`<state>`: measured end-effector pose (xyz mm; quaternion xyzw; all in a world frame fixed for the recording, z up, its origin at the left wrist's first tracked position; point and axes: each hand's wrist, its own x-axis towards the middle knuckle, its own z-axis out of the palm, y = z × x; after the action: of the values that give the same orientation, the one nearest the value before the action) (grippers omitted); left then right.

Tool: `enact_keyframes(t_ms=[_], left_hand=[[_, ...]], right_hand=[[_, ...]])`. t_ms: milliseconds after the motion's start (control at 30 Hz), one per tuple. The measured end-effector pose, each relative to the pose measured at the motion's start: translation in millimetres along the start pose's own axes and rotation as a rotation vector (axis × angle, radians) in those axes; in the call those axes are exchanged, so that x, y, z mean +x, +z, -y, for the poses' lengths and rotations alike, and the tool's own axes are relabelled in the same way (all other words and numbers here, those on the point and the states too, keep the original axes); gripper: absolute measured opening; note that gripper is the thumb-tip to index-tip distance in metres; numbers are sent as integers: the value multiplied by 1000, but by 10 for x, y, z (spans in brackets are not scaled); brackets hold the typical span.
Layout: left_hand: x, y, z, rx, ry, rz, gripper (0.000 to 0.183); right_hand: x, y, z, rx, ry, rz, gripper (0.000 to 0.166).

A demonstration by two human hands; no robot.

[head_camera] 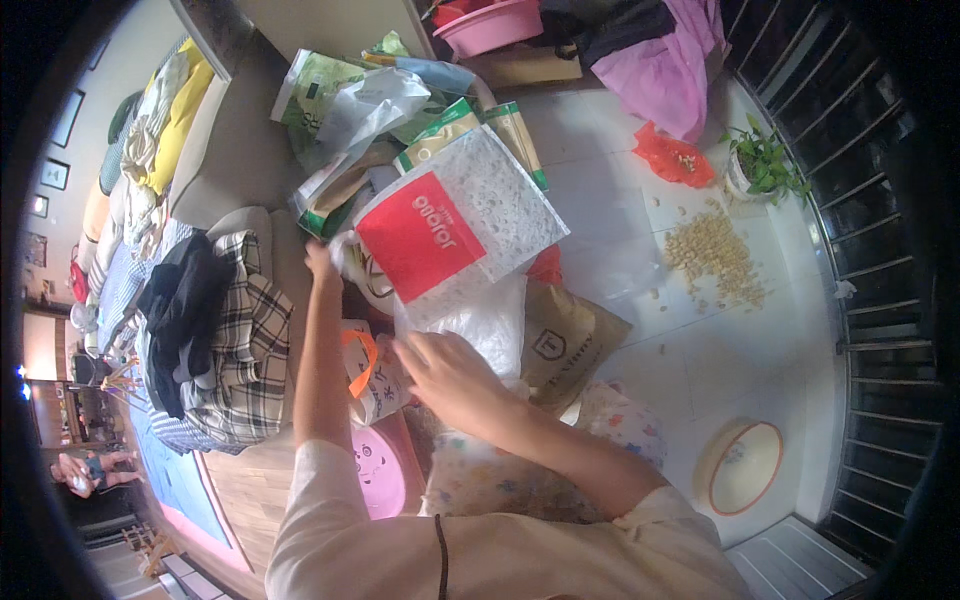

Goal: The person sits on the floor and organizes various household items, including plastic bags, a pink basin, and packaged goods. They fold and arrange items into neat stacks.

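My left hand (321,264) is curled at the left of a heap of bags, closed on a twisted bit of white plastic bag (343,253). My right hand (454,382), slightly blurred, is over a translucent white plastic bag (487,330). Its fingers are apart and nothing shows in its grip. A grey-white bubble-patterned bag (517,191) with a red printed panel lies on top of the heap, just beyond both hands. To its right a brown printed bag (577,337) leans. Between my forearms is a white printed bag (382,401) with an orange strap (363,365).
Green-and-beige packages (439,135) lie at the far side. A sofa with a plaid shirt (251,352) stands left, above a pink basin (379,472). On the right are scattered peanuts (712,255), a red plastic bag (673,156), a potted plant (754,169), a bowl (746,469) and railings (877,345).
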<state>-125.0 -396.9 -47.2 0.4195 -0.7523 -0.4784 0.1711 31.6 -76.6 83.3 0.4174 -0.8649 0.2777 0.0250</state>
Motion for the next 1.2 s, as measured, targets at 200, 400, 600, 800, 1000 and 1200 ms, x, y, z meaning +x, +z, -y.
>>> enact_keyframes(t_ms=[200,400,600,800,1000,1200], left_hand=[[-759,1460,-1199,560,1003,221,75],[-1937,3167,-781,1419,1279,252,90],[-1638,3216,-1030,1551,1075,280,34],[-1021,2981,-1496,244,716,501,42],[-1338,1678,-2497,-821,369,990,29],[-2465,-252,-2631,-216,816,635,22]], right_hand=[[-320,-296,-294,-224,120,182,31],[-190,-315,-398,17,364,337,23],[-299,-472,-620,-242,348,399,20],[-316,-451,-592,-221,284,270,24],[-46,-562,-613,-9,212,112,19],[-29,-624,-774,710,198,-448,33]])
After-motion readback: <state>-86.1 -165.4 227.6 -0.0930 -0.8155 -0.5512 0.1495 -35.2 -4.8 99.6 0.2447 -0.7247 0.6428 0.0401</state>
